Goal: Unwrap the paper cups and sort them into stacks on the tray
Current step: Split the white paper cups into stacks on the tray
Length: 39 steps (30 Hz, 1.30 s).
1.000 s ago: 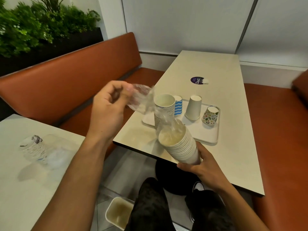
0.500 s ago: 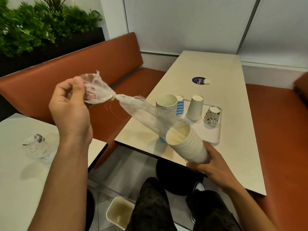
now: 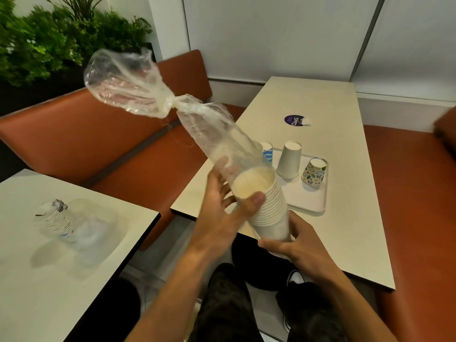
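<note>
My right hand (image 3: 299, 245) cradles the tilted cup stack (image 3: 267, 206) at its base; my left hand (image 3: 222, 206) pinches its rim (wrap (image 3: 158, 99) trailing up-left), above the tabletop (image 3: 345, 218).

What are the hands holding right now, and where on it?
Both hold the stack of white paper cups: the right hand has a grip on its base, the left hand on the rim end, where the plastic wrapper trails off.
</note>
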Available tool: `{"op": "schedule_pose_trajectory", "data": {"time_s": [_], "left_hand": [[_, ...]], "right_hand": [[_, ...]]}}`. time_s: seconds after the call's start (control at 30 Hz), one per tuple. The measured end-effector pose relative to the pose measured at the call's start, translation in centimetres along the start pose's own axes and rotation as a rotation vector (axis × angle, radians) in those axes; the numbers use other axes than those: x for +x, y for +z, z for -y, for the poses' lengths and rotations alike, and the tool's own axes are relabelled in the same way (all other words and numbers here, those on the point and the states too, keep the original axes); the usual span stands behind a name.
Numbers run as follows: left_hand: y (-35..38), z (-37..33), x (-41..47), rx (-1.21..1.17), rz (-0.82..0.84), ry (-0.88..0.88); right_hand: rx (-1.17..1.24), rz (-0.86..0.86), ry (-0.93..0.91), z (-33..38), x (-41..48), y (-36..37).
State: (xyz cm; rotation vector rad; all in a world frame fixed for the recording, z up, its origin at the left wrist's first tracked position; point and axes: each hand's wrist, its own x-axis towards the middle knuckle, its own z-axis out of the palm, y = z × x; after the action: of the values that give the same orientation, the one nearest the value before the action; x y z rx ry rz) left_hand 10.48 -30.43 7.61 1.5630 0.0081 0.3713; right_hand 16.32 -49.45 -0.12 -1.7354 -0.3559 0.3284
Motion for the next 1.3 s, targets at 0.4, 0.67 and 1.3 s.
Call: {"op": "schedule_pose_trajectory", "data": {"time_s": [0.4,0.67,1.3], "left_hand": [[3.8,0.4,1.0,0.018,-0.069,-0.010],[4.0,0.8,0.5,0.031,-0.072,0.005],[4.3,2.0,0.2,0.025,0.250,-0.239]], "right_hand": [[0.111,-0.048,0.008,1.0,-0.5,0.5],[0.118,-0.073,-0.002,1.3,-0.8,0.6],[0.017,0.237,-0.003,8.2,-2.2,-5.4]]}}
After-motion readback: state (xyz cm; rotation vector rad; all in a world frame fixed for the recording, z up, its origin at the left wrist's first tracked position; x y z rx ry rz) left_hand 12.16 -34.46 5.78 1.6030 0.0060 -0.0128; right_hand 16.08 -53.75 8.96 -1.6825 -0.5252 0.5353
